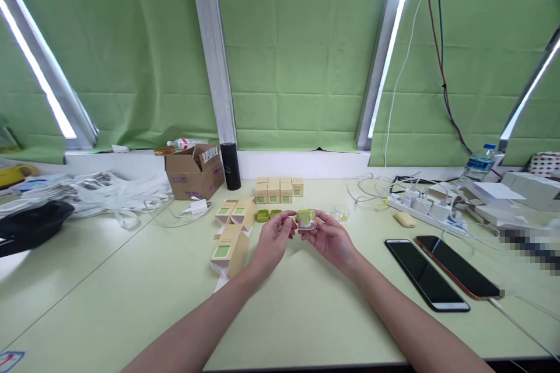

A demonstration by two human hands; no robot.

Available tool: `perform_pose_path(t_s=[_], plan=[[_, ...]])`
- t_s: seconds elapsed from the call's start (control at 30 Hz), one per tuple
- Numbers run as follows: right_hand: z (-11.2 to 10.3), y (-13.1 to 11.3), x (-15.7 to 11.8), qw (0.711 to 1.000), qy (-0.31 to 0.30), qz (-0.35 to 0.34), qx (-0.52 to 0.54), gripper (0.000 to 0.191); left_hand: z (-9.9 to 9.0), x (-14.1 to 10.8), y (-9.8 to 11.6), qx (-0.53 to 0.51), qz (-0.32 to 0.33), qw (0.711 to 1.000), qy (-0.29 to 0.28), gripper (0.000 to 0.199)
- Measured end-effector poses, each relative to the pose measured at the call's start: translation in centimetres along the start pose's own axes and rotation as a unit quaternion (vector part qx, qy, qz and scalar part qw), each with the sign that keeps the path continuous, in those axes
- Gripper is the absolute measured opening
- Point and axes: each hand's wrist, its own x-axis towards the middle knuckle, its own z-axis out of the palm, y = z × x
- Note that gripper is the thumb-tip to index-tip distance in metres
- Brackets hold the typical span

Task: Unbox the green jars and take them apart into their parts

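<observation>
1. Holding a small green case [306, 220] with a clear lower part, the two hands meet over the table [289, 315]; the case sits between their fingertips, raised a little above the tabletop
2. Left hand [276, 236]: thumb and forefinger pinched at the near left side of the case, the other fingers curled in
3. Right hand [331, 240]: thumb and fingers closed around the right side of the case, palm turned partly up; what sits inside the case seems pale, though it is too small to make out
4. Just past the left hand are green cups [263, 216], partly hidden by its fingers
5. Just past the right hand lies some clear plastic packaging [339, 211] with yellow bits in it
6. To the left of the left hand lie three opened cartons [230, 249], tan with green squares, their white flaps spread
7. Farther beyond both hands stands a cluster of small tan boxes [273, 191], also marked with green squares
8. Farther out past the left hand are a white charger [199, 206], a brown cardboard box [195, 175] and, right beside that box, a black flask [230, 166]
9. To the right of the right hand two phones [426, 275] lie side by side, screens dark; beyond them are a tan block [405, 220] and a white power strip [422, 213] among tangled cables
</observation>
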Motion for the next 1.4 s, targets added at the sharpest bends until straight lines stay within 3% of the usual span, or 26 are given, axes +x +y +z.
perform_pose_path(t_s=[0.23, 0.37, 0.53, 0.7, 0.8, 0.93, 1.07, 1.17, 1.27, 1.4], plan=[[-0.1, 0.3, 0.0, 0.997, 0.049, -0.034, -0.044, 0.046, 0.6, -0.3, -1.1, 0.024, 0.006, 0.999, 0.043, 0.033], [0.0, 0.4, 0.1, 0.986, 0.092, -0.079, -0.115, 0.053, 1.1, -0.5, -1.8, -0.005, -0.018, 0.999, 0.032, 0.038], [0.4, 1.0, -0.1, 0.931, 0.135, -0.178, -0.288, 0.051, 1.9, -0.7, -1.7, -0.12, -0.056, 0.991, -0.034, 0.056], [0.6, 1.5, -0.9, 0.86, 0.085, -0.274, -0.422, 0.05, 2.0, -0.9, -1.0, -0.21, -0.072, 0.973, -0.068, 0.051], [0.8, 1.3, -1.4, 0.837, 0.046, -0.311, -0.447, 0.054, 1.5, -0.9, -0.5, -0.254, -0.079, 0.961, -0.074, 0.046], [1.5, 0.7, -1.7, 0.854, 0.028, -0.333, -0.4, 0.047, 0.6, -0.6, -0.5, -0.308, -0.071, 0.946, -0.071, 0.037], [1.8, 0.3, -1.7, 0.87, 0.048, -0.335, -0.36, 0.039, 0.3, -0.2, -0.8, -0.332, -0.074, 0.939, -0.052, 0.035], [1.5, 0.1, -1.5, 0.864, 0.079, -0.332, -0.369, 0.031, 0.4, -0.1, -0.8, -0.268, -0.062, 0.961, -0.028, 0.044], [1.2, 0.1, -1.4, 0.865, 0.091, -0.31, -0.383, 0.022, 0.5, -0.2, -0.7, -0.109, -0.019, 0.994, 0.02, 0.052], [1.2, 0.3, -1.4, 0.882, 0.068, -0.254, -0.392, 0.02, 0.8, -0.6, -0.6, 0.11, 0.021, 0.99, 0.088, 0.047]])
